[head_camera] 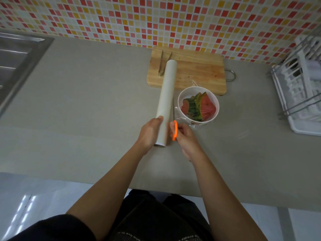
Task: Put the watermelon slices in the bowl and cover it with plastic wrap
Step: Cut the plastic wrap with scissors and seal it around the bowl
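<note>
A white bowl (215,106) stands on the grey counter and holds several watermelon slices (199,106). Clear plastic wrap (192,125) is stretched over the bowl, and its loose edge lies on the counter beside it. My left hand (150,134) grips the near end of a long white roll of plastic wrap (166,93), which lies just left of the bowl. My right hand (184,138) holds orange-handled scissors (175,130); their thin blades run along the gap between the roll and the bowl.
A wooden cutting board (196,72) lies behind the bowl with wooden tongs (163,63) on it. A white dish rack (302,87) stands at the right. A steel sink (15,63) is at the far left. The counter's front edge runs near my body.
</note>
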